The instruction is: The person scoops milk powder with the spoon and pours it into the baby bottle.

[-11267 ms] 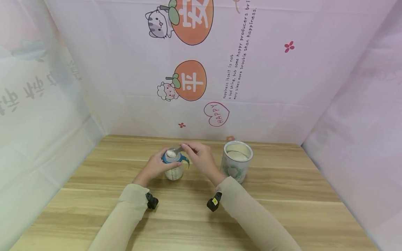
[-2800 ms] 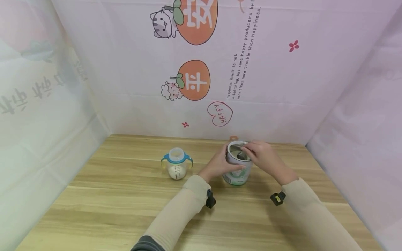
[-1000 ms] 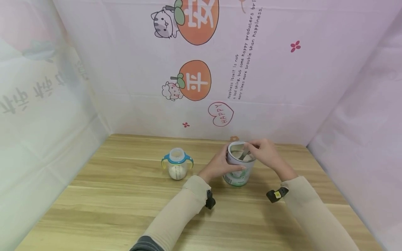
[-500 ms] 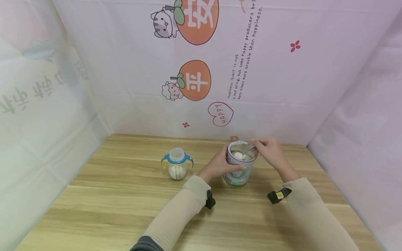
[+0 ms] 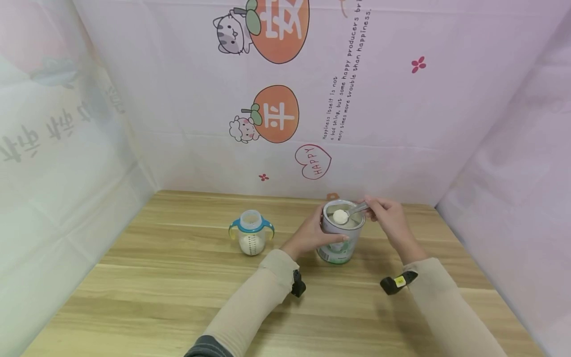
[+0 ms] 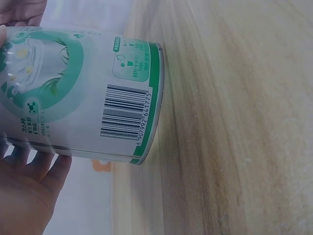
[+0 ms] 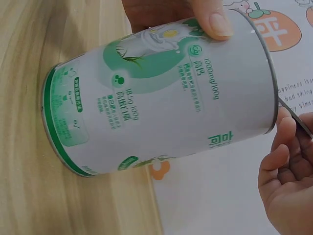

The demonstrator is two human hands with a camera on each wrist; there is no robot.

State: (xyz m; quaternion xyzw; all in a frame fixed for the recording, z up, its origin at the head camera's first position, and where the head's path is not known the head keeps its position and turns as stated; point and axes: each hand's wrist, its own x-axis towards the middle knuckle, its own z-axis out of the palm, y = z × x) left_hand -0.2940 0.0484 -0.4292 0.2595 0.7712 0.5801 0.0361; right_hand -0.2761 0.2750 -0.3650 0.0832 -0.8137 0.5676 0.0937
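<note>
A white and green milk powder can [image 5: 334, 254] stands upright on the table, its top uncovered. My left hand [image 5: 309, 237] grips it around the side, with the thumb across the front near the rim. Between thumb and fingers, my right hand [image 5: 390, 222] pinches the handle of a metal spoon [image 5: 358, 208] at the can's right rim. Heaped white powder [image 5: 341, 216] fills the spoon's bowl, over the can's mouth. The right wrist view shows part of the spoon handle [image 7: 297, 119] beyond the rim. To the left, a baby bottle [image 5: 252, 239] with blue-topped handles stands uncapped, partly filled with white contents.
The wooden table [image 5: 178, 277] ends at a printed cloth backdrop [image 5: 379, 163], close behind the can. More cloth hangs along the left and right sides. A small black camera is strapped on each wrist.
Earlier the right hand held the spoon over the bottle, with the left hand around the bottle. Both hands moved to the can; lately the spoon has risen from inside it, heaped with powder.
</note>
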